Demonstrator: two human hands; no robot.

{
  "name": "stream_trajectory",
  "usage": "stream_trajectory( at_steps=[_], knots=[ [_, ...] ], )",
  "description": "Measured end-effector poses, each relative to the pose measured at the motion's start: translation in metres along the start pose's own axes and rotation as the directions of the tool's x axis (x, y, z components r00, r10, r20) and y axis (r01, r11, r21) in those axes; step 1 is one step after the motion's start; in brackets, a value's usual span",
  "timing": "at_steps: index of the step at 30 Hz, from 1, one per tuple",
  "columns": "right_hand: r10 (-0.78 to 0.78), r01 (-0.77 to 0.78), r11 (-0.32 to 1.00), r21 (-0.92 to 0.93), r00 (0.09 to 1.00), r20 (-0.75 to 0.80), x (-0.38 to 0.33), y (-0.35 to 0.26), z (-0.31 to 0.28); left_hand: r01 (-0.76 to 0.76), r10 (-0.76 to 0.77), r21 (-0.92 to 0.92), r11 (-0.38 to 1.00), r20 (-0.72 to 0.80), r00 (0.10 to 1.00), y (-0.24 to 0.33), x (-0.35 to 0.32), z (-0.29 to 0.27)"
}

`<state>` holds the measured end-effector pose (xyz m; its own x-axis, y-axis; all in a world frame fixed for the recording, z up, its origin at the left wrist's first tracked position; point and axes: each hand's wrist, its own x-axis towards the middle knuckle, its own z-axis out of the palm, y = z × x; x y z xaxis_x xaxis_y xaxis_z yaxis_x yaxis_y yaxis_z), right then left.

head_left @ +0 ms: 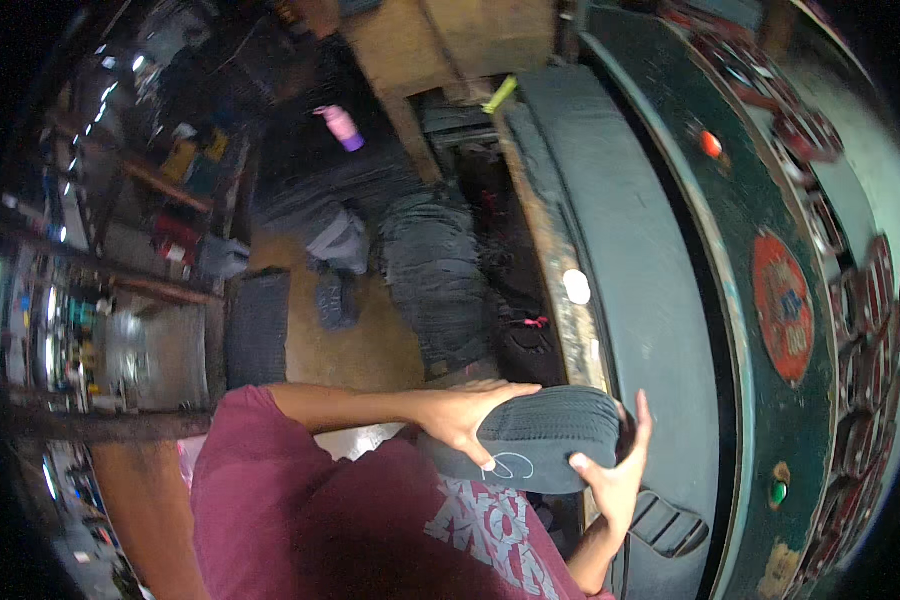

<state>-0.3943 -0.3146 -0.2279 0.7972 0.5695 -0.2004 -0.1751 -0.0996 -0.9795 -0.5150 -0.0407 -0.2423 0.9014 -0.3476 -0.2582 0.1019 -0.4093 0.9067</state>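
Observation:
Both of my hands grip a thick stack of dark grey, sole-shaped pieces (555, 425) in front of my chest. Many thin layers show along its edge, and a pale curved mark is drawn on its flat face. My left hand (465, 422) clasps the left end, thumb on the face and fingers along the layered edge. At the right end, my right hand (615, 482) presses its thumb on the face, with one finger stretched upward; its other fingers are partly hidden. Below it, a dark oval frame with crossbars (670, 525) lies on the machine's grey bed (635, 240).
A dark green machine beam (730, 190) with red and green buttons runs along the right. Beyond it are several dark red metal frames (850, 390). Ahead lie a large heap of dark layered pieces (435, 275), a grey bag (340, 240) and a pink-purple bottle (340, 128).

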Motion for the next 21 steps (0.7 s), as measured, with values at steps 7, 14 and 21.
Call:
stream_trajectory(
  at_steps=[7,14,21],
  knots=[
    [0.254,-0.223,0.965,-0.136,0.923,0.290,0.017,0.052,0.179,0.183,-0.330,-0.593,0.784,-0.148,0.933,-0.108,-0.183,0.051],
    [0.281,-0.293,0.953,-0.075,0.767,0.577,-0.025,0.107,0.397,-0.082,-0.473,-0.778,0.623,-0.458,0.753,-0.145,-0.417,0.084],
    [0.381,-0.370,0.913,-0.174,0.613,0.693,-0.019,0.171,0.572,-0.469,-0.697,-0.812,0.346,-0.557,0.452,-0.202,-0.560,0.112]
  ],
)
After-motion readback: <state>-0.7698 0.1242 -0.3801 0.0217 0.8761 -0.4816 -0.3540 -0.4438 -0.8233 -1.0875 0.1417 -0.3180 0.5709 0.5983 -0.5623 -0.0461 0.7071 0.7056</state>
